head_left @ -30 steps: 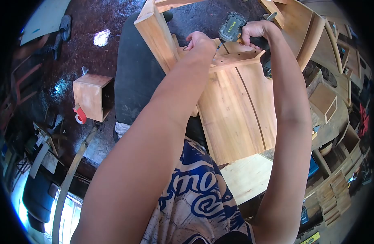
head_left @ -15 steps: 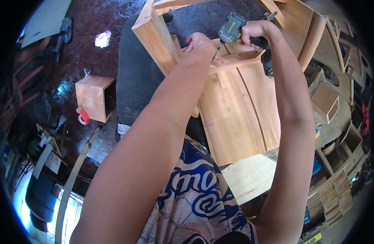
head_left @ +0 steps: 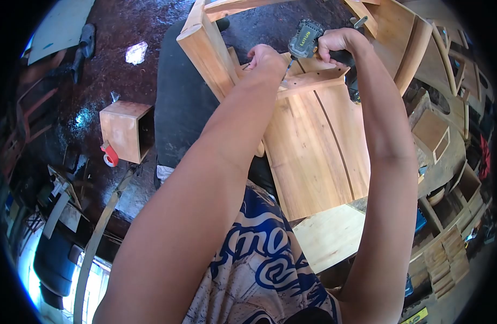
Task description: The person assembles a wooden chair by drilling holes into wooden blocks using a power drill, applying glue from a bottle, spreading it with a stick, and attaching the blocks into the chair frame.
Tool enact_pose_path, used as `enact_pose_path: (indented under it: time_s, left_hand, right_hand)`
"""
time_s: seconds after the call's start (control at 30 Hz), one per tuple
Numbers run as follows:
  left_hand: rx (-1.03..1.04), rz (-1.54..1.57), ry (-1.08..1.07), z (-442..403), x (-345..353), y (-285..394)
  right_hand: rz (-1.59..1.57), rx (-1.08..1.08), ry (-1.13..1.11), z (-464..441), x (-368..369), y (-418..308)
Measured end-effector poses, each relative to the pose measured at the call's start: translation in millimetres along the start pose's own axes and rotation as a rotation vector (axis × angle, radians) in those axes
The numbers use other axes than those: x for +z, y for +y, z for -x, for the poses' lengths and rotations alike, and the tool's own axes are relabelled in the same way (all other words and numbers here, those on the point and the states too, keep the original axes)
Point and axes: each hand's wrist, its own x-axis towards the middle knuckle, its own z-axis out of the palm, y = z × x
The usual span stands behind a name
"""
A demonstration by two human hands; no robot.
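Note:
My right hand [head_left: 337, 43] is wrapped round the handle of a dark cordless drill [head_left: 306, 39] marked LOTUS. Its thin bit [head_left: 289, 67] points down at a wooden rail [head_left: 313, 82] with a row of small dark holes. The tip of the bit is partly hidden by my left forearm. My left hand [head_left: 265, 55] is closed beside the rail, near a thick wooden post [head_left: 208, 56]; what its fingers hold is hidden. Joined to the rail is a slatted wooden panel [head_left: 308, 154] with a dark gap between its boards, lying towards my body.
A small open wooden box [head_left: 119, 129] stands on the left with a red tape dispenser [head_left: 109, 154] against it. Curved wooden furniture parts [head_left: 416, 56] rise at the upper right. Another open box [head_left: 429, 129] and a pale board [head_left: 335, 237] lie nearer me.
The drill has shifted very slightly down and left with my right hand. My left hand stays in nearly the same place beside the rail.

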Motion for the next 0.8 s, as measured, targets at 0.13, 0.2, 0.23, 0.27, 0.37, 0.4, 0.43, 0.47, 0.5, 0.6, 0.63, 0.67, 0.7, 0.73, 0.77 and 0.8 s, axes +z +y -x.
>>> enact_pose_path:
  time_s: [0.13,0.2,0.23,0.27,0.37,0.4,0.43,0.47,0.5,0.6,0.63,0.67,0.7,0.73,0.77,0.8]
  left_hand:
    - [-0.008,-0.014,-0.011,2.8,-1.5,1.2]
    - [-0.002,-0.012,-0.017,1.7,-1.4,1.5]
    - [-0.001,-0.008,-0.023,0.5,-1.2,1.2]
    - [-0.002,-0.009,-0.023,-0.7,-1.1,1.4]
    - [0.0,-0.017,-0.026,-2.3,2.8,0.7]
    - [0.005,-0.021,0.003,-2.7,5.3,1.2]
    - [0.01,-0.024,0.032,-3.9,6.9,2.1]
    - [0.011,-0.025,0.035,-6.5,6.3,2.1]
    - [0.001,-0.015,0.018,-7.9,5.6,2.0]
    - [-0.009,-0.004,0.012,-9.7,8.3,2.0]
    - [-0.009,-0.004,0.028,-9.9,8.5,2.2]
    - [-0.008,-0.004,0.028,-10.3,8.0,1.8]
    - [-0.004,0.0,0.027,-10.6,7.9,1.5]
    - [0.001,0.005,0.025,-10.7,8.1,1.3]
    - [0.0,0.006,0.025,-10.8,7.7,1.3]
    - [0.0,-0.001,0.03,-9.5,6.7,1.4]
  right_hand:
    - [0.016,-0.001,0.015,-0.1,1.8,0.2]
    - [0.01,0.002,0.02,-1.7,1.9,0.9]
    - [0.01,0.002,0.025,-1.4,2.1,0.2]
    - [0.008,0.001,0.026,-1.4,1.5,-0.1]
    - [0.001,0.019,-0.017,-9.3,-0.4,3.7]
    - [-0.011,0.008,0.005,-8.6,1.0,5.0]
    - [-0.023,-0.001,0.026,-7.9,1.2,6.0]
    - [-0.024,0.0,0.03,-7.4,-0.1,6.4]
    - [0.011,-0.02,0.013,-7.2,0.0,6.3]
    - [0.036,-0.033,-0.005,-11.1,1.0,5.3]
    - [0.025,-0.024,-0.001,-12.8,0.2,5.7]
    - [0.026,-0.023,-0.001,-15.0,-1.3,5.1]
    - [0.041,0.008,-0.012,-16.8,-1.6,3.8]
    - [0.056,0.039,-0.025,-18.0,-1.6,3.3]
    - [0.057,0.04,-0.024,-17.3,-2.8,4.8]
    - [0.03,0.038,-0.011,-11.3,-2.3,4.3]
